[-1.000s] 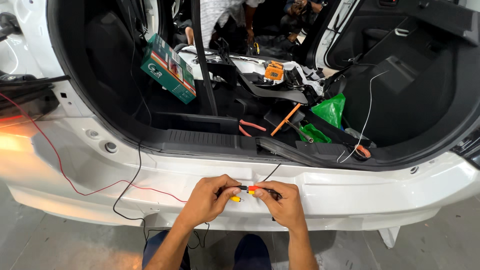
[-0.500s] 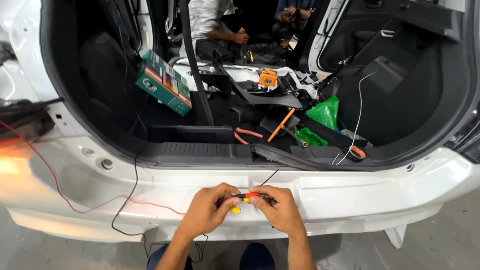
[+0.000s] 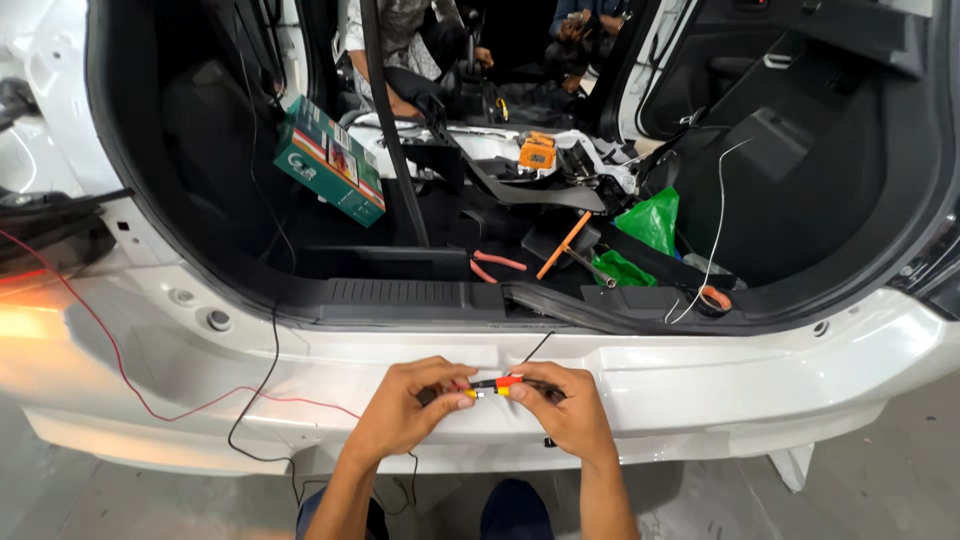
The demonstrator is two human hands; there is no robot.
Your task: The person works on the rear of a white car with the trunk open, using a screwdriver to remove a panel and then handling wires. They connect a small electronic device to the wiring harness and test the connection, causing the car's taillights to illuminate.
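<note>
Two hands meet in front of the white bumper (image 3: pixel 700 390) of a car whose rear hatch stands open, and between them I see a small pair of cable plugs (image 3: pixel 492 386), one red and one yellow, lying end to end. My left hand (image 3: pixel 405 408) pinches the yellow end with thumb and fingertips closed narrowly around it; my right hand (image 3: pixel 567 408) grips the red end the same way, fingers curled tight over the plug body. The plugs sit right at the fingertips of both hands, level with the top of the bumper, and I cannot tell whether the two ends are fully seated or only touching. A thin black wire (image 3: pixel 536 348) rises from the right-hand side of the plugs and runs up over the bumper edge toward the boot sill. A red wire (image 3: pixel 120 360) trails across the bumper on the left, well apart from my hands, and a black cable (image 3: pixel 268 370) hangs down beside it.

Inside the boot, a green box (image 3: pixel 328 160) leans tilted against the left wall. Nearer the middle lie red-handled pliers (image 3: pixel 492 264), an orange-handled tool (image 3: pixel 562 246) and a green plastic bag (image 3: pixel 650 220). An orange device (image 3: pixel 538 152) rests on loose trim panels further in. Beyond the seats, other people sit in the cabin, partly hidden.
</note>
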